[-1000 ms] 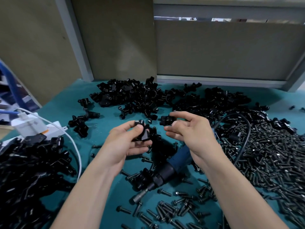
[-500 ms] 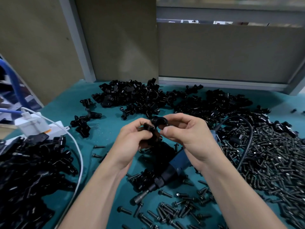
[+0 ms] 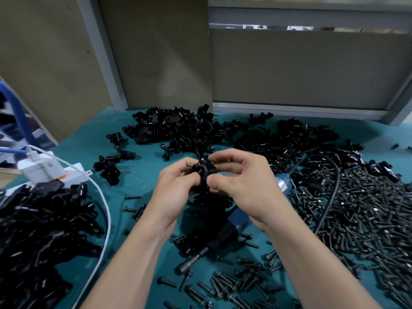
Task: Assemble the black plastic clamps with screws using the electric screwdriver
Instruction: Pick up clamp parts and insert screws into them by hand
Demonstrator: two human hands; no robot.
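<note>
Teal worktop (image 3: 138, 179) is buried in parts, with screws (image 3: 367, 219) heaped on the right and the electric screwdriver (image 3: 231, 228) lying idle under the wrists. A second ago each hand held its own half, well apart. Now the left hand (image 3: 176, 190) and right hand (image 3: 240, 177) have them mated into one clamp (image 3: 204, 169), up off the worktop. Both grips are curled tight, fingertips pinching it. Screw's probably next.

- Table (image 3: 142, 179) with a teal top.
- Clamp parts (image 3: 178, 128) heaped along the far side.
- Left heap (image 3: 33, 230) of black parts.
- Screws (image 3: 367, 219) piled at right, with loose ones in front.
- Screwdriver (image 3: 231, 228) lying on its side in the middle.
- Power strip (image 3: 73, 172) and white cable (image 3: 104, 204) at left.
</note>
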